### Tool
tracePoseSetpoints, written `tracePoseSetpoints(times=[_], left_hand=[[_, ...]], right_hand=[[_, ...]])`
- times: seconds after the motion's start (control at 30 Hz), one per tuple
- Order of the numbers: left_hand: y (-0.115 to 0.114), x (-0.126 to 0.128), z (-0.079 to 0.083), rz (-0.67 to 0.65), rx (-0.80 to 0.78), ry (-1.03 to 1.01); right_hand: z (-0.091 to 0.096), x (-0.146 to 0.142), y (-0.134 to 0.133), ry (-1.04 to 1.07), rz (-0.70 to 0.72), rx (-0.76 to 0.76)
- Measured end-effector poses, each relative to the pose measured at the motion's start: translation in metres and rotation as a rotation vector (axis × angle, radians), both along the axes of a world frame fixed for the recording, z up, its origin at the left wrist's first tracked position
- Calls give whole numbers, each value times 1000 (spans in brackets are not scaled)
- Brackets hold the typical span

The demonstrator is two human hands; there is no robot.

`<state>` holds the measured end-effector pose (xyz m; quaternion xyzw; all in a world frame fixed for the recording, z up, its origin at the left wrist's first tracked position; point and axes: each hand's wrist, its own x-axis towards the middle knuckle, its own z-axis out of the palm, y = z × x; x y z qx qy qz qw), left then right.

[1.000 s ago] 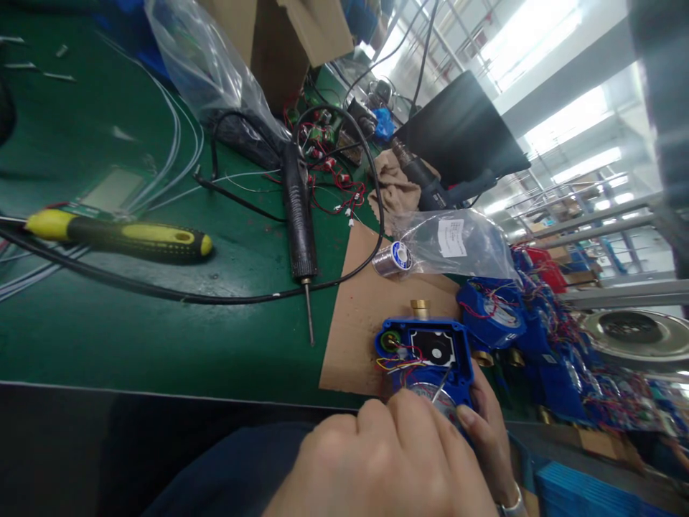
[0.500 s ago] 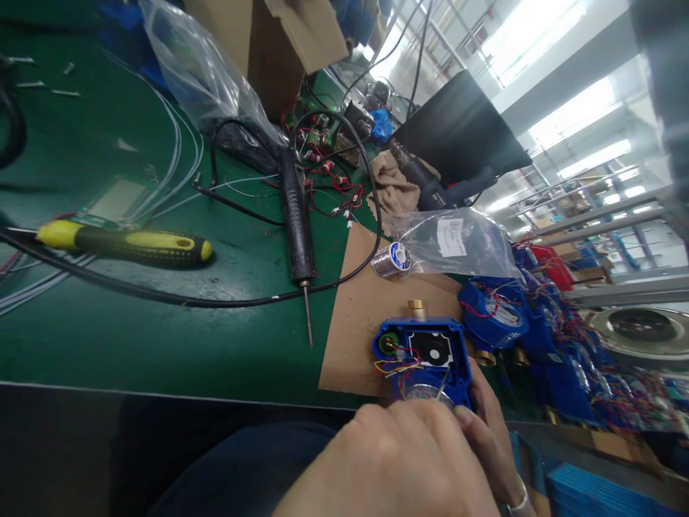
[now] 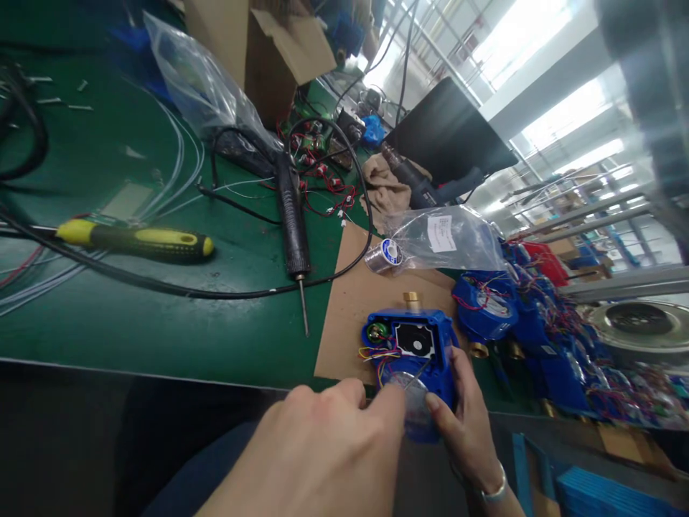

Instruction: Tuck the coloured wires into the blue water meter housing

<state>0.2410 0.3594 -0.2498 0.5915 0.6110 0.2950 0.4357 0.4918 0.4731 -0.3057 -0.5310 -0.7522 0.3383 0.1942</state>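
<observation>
Over at the bench, the person's right hand (image 3: 468, 438) is clenched around the blue valve-actuator housing (image 3: 444, 359), fingers wrapped on its lower edge and thumb pressed near a clear round disc (image 3: 414, 406). The left hand (image 3: 306, 459) comes in over the housing's lower end, its fingertips at the disc. A thin metal shaft (image 3: 418, 375) crosses the disc, but from here I can't tell whether the left hand is grasping it or anything else.

The housing sits just above the hands, over a cardboard sheet (image 3: 366, 323) on the green bench mat (image 3: 161, 323). Its top is open: a black plate with a square window (image 3: 414, 339) shows, and red, yellow and blue wires (image 3: 377, 353) are already in place. A brass fitting (image 3: 412, 300) stands at its 12 o'clock. No cover is on this unit so far.

At 3 o'clock, more blue wired units (image 3: 484, 309) are heaped together. A solder spool (image 3: 380, 256) lies at 11 o'clock, a soldering iron (image 3: 293, 222) at 10 o'clock, and a yellow-and-black screwdriver (image 3: 151, 244) farther out at 9 o'clock.
</observation>
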Motion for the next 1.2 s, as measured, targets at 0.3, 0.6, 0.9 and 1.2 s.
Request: tracePoseSetpoints(times=[0.3,0.6,0.9,1.2], left_hand=[[-9,7,-16,242,-405,-769],[-13,-4,-5,136,61,-117],[0,-1,3,-294,355,496],[-1,-4,-9,108,-46,-237]], right_hand=[[1,-7,-3,-64,36,101],[5,-12,-2,-81,41,97],[4,-8,2,-103,41,100],[12,-21,-3,-108,102,125]])
